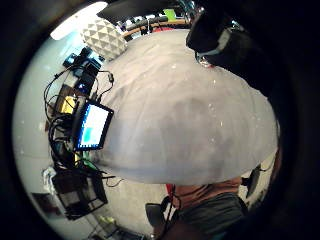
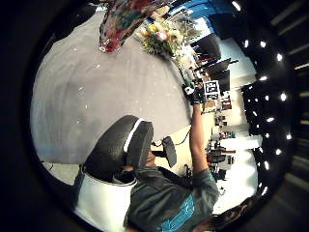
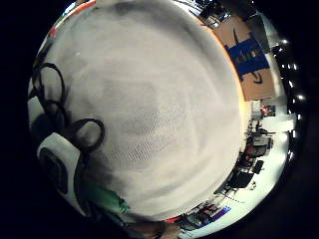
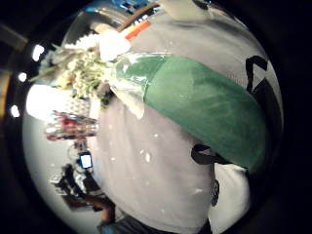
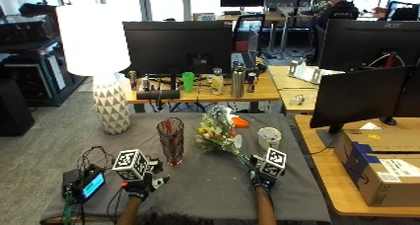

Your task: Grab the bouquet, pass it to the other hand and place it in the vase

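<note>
The grey-clothed worktop [image 5: 197, 185] carries a tall red-patterned glass vase [image 5: 170, 140]. Just right of the vase lies the green-wrapped bouquet of pale flowers [image 5: 216, 133], its stems gripped by the right hand [image 5: 263, 178]. Left of the vase, the left hand [image 5: 141, 185] rests with fingers relaxed.

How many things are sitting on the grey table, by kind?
Vases: 1, red glass vase
Bouquets: 1, bouquet held by the right hand
Lamps: 1, lamp
Cups: 1, white cup
Screen devices: 1, small screen
Total: 5
</note>
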The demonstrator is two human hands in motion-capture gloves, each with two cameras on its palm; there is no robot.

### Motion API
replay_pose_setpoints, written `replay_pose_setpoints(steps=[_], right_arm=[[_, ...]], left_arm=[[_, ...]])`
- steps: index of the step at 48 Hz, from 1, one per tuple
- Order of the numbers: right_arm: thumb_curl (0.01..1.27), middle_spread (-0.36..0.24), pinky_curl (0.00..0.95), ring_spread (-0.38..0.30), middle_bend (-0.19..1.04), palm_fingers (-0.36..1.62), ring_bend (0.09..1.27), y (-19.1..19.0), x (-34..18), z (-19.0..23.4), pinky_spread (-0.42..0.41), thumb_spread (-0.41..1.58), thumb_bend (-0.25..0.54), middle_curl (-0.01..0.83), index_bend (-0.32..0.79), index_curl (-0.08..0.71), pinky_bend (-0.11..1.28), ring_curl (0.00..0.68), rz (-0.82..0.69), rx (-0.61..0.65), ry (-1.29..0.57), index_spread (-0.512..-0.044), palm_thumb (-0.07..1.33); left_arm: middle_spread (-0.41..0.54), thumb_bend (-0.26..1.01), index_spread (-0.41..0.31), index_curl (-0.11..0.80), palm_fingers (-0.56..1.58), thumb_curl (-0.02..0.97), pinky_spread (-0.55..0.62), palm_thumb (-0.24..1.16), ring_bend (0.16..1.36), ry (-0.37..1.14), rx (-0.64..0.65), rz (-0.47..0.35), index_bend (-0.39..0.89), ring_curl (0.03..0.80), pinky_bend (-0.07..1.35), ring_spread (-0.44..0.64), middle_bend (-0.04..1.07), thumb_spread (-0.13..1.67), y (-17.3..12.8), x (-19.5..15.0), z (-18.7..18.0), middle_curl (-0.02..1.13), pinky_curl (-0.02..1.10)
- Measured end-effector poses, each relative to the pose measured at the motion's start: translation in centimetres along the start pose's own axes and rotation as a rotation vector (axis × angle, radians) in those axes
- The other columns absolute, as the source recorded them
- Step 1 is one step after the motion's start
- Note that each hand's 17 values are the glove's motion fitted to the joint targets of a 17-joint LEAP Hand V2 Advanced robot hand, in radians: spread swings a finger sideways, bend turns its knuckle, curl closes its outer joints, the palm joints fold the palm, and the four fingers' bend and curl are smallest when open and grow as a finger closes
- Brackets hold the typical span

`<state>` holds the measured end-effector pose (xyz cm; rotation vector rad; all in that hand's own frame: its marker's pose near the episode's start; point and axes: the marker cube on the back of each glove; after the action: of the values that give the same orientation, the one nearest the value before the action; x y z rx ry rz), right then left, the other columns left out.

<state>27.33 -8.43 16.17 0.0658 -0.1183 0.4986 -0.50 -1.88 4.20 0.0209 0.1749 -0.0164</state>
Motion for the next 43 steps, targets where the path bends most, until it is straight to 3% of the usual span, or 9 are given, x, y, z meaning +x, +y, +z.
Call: replay_pose_setpoints(steps=[9, 19, 27, 32, 36, 40, 43], right_arm=[[0.54, -0.162, 0.442, -0.188, 0.68, 1.43, 0.93, 1.0, -2.2, -3.8, -0.278, 0.86, -0.021, 0.564, 0.20, 0.390, 0.67, 0.526, -0.064, 0.138, -0.240, -0.244, 0.97], [0.57, -0.167, 0.463, -0.196, 0.71, 1.40, 0.97, 5.3, -6.8, -11.4, -0.292, 0.85, -0.020, 0.586, 0.20, 0.446, 0.71, 0.536, -0.215, 0.233, -0.555, -0.243, 0.98], [0.58, -0.169, 0.469, -0.198, 0.72, 1.38, 0.98, 8.3, -10.5, -14.6, -0.294, 0.85, -0.022, 0.596, 0.20, 0.478, 0.72, 0.537, -0.338, 0.202, -0.795, -0.244, 0.98], [0.59, -0.171, 0.472, -0.198, 0.73, 1.38, 0.99, 8.9, -13.0, -14.4, -0.297, 0.85, -0.019, 0.602, 0.19, 0.495, 0.73, 0.538, -0.449, 0.143, -0.953, -0.244, 0.98], [0.60, -0.171, 0.474, -0.199, 0.73, 1.38, 0.99, 9.8, -15.0, -14.0, -0.297, 0.86, -0.020, 0.605, 0.20, 0.510, 0.73, 0.538, -0.518, 0.082, -1.051, -0.242, 0.98], [0.60, -0.170, 0.473, -0.199, 0.74, 1.38, 1.00, 11.6, -16.5, -14.7, -0.296, 0.86, -0.023, 0.610, 0.20, 0.522, 0.73, 0.538, -0.540, 0.025, -1.120, -0.242, 0.97], [0.61, -0.170, 0.473, -0.199, 0.74, 1.37, 1.00, 11.5, -17.5, -13.9, -0.295, 0.86, -0.022, 0.613, 0.20, 0.530, 0.73, 0.538, -0.571, 0.009, -1.155, -0.243, 0.97]], left_arm=[[0.018, -0.03, -0.078, 0.256, 0.45, 0.287, 0.39, 0.17, 0.58, 0.164, 0.091, 0.065, 0.13, 0.304, 0.34, 0.17, 0.19, 0.95, -2.0, 2.0, -1.6, 0.37, 0.35], [-0.014, -0.02, -0.092, 0.271, 0.54, 0.292, 0.35, 0.20, 0.57, 0.530, 0.129, 0.204, 0.14, 0.303, 0.33, 0.13, 0.20, 0.96, -5.2, 7.6, -3.9, 0.38, 0.36], [-0.046, -0.02, -0.100, 0.272, 0.60, 0.295, 0.28, 0.22, 0.56, 0.816, 0.098, 0.329, 0.12, 0.306, 0.33, 0.09, 0.19, 0.97, -8.1, 12.8, -5.3, 0.39, 0.37], [-0.054, -0.02, -0.098, 0.266, 0.62, 0.300, 0.23, 0.25, 0.57, 0.953, 0.076, 0.364, 0.10, 0.312, 0.35, 0.08, 0.19, 0.98, -9.3, 16.9, -7.0, 0.39, 0.38], [-0.062, -0.01, -0.090, 0.254, 0.63, 0.311, 0.15, 0.30, 0.56, 0.969, 0.148, 0.508, 0.09, 0.316, 0.39, 0.06, 0.19, 0.98, -10.7, 19.6, -8.2, 0.39, 0.40], [-0.071, -0.01, -0.082, 0.237, 0.67, 0.321, 0.06, 0.35, 0.58, 1.027, 0.107, 0.425, 0.07, 0.321, 0.46, 0.02, 0.17, 0.99, -10.8, 21.4, -8.7, 0.38, 0.41], [-0.077, -0.01, -0.076, 0.224, 0.69, 0.328, 0.01, 0.38, 0.59, 1.058, 0.116, 0.426, 0.06, 0.327, 0.50, -0.01, 0.17, 0.99, -11.1, 22.4, -8.9, 0.38, 0.42]])
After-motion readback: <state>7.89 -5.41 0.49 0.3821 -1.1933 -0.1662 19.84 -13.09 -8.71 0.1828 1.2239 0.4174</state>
